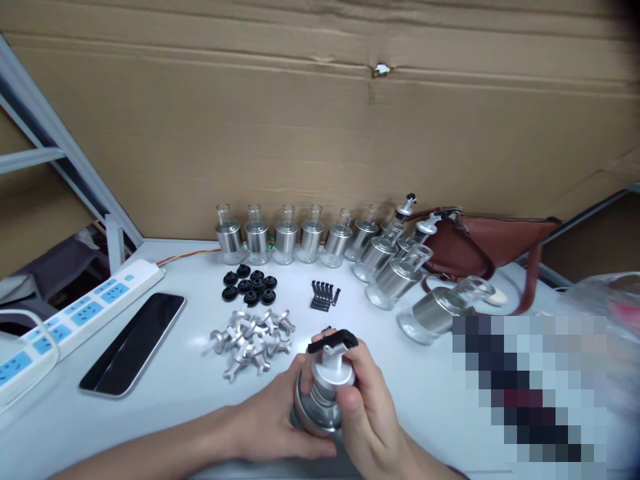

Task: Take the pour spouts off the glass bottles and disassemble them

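My left hand (pixel 273 410) is wrapped round the body of a glass oil bottle (pixel 320 419) with a metal sleeve, held upright near the table's front edge. My right hand (pixel 373 407) closes its thumb and fingers about the silver pourer top (pixel 334 372) on the bottle's neck. A black lever (pixel 334 341) sits across the spout at the top. Just beyond lies a heap of silver pourer caps (pixel 255 339). Behind it are a cluster of black ribbed stoppers (pixel 250 285) and a group of small black levers (pixel 324 293).
Several sleeved glass bottles (pixel 286 239) line the back of the white table (pixel 200 427) and curve down the right. Two at the back right carry pourers. A phone (pixel 134 345) and power strip (pixel 85 320) lie left; a brown bag (pixel 500 240) sits right, before a cardboard wall (pixel 300 147).
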Action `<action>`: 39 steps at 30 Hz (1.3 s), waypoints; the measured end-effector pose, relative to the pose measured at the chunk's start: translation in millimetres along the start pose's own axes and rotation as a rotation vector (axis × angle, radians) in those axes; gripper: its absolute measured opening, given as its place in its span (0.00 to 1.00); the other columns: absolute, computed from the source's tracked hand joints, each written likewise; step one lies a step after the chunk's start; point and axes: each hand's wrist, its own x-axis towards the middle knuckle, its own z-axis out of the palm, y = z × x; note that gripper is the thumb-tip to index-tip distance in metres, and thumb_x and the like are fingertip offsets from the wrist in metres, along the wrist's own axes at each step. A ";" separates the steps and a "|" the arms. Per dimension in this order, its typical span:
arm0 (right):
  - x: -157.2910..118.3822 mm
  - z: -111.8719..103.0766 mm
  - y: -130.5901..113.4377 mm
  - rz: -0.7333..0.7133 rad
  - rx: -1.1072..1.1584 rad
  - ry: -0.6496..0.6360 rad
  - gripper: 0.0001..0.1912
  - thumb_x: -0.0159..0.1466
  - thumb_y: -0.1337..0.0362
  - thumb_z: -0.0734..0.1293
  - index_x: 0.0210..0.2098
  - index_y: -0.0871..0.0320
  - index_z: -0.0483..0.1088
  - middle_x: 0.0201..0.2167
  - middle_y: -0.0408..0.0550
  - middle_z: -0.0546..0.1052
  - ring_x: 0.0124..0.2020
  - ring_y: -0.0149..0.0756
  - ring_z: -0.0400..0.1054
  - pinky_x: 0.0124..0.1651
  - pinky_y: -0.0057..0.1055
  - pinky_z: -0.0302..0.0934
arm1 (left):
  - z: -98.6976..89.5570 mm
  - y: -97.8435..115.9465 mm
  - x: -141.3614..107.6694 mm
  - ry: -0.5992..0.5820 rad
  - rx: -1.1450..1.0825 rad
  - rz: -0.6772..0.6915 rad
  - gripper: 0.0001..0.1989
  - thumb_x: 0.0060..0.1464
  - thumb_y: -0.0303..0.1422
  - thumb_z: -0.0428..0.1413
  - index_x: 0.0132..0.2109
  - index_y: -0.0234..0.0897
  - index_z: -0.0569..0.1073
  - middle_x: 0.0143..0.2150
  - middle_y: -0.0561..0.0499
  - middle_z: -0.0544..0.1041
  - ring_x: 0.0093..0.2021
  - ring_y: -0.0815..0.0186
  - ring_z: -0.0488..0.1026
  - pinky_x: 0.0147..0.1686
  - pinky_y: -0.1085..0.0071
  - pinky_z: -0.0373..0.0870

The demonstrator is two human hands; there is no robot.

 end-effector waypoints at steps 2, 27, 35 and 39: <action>-3.2 1.0 0.8 0.049 -0.005 0.032 0.21 0.69 0.44 0.52 0.45 0.53 0.64 0.31 0.47 0.72 0.30 0.36 0.67 0.32 0.32 0.64 | 0.8 -1.1 0.1 0.017 0.003 0.010 0.29 0.45 0.32 0.65 0.54 0.35 0.64 0.42 0.47 0.72 0.54 0.49 0.66 0.54 0.54 0.65; 9.0 11.9 -13.1 0.407 0.507 0.170 0.22 0.66 0.41 0.56 0.39 0.54 0.61 0.25 0.43 0.72 0.25 0.32 0.69 0.25 0.26 0.63 | -0.7 -8.7 -2.2 0.016 0.019 -0.010 0.32 0.42 0.38 0.67 0.51 0.36 0.62 0.48 0.45 0.68 0.51 0.51 0.66 0.54 0.53 0.62; 17.8 1.1 -11.3 0.476 0.589 0.139 0.24 0.66 0.40 0.57 0.37 0.56 0.65 0.24 0.45 0.74 0.26 0.36 0.71 0.28 0.29 0.68 | -1.6 -6.0 -0.7 -0.001 0.018 0.061 0.36 0.45 0.41 0.65 0.57 0.35 0.60 0.56 0.40 0.66 0.57 0.47 0.63 0.59 0.51 0.56; 21.7 -1.9 -4.6 0.422 0.605 0.297 0.19 0.66 0.46 0.61 0.36 0.56 0.67 0.31 0.47 0.76 0.32 0.36 0.73 0.36 0.32 0.70 | -2.0 -4.0 -1.3 0.006 -0.006 0.058 0.39 0.45 0.42 0.66 0.60 0.36 0.59 0.59 0.39 0.65 0.58 0.47 0.62 0.60 0.51 0.55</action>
